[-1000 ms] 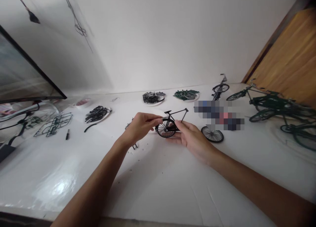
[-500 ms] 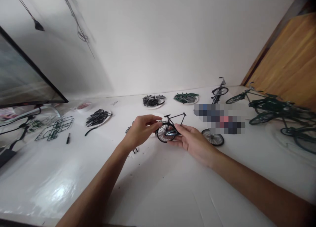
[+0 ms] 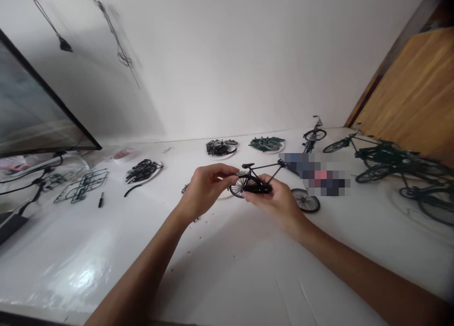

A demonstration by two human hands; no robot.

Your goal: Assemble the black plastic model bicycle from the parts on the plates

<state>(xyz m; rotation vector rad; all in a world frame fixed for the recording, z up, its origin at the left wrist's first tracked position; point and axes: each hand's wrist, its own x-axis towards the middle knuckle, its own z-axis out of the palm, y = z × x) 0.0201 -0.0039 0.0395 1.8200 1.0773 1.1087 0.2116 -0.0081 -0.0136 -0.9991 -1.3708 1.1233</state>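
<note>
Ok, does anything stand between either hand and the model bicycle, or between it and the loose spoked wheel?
Nothing visible separates the left hand or right hand from the model bicycle. In this view, the right hand itself lies between it and the loose spoked wheel.

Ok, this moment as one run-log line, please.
right hand: holding model bicycle | left hand: fingertips at its rear wheel | front fork: no wheel fitted | loose wheel: on table beside right hand
</note>
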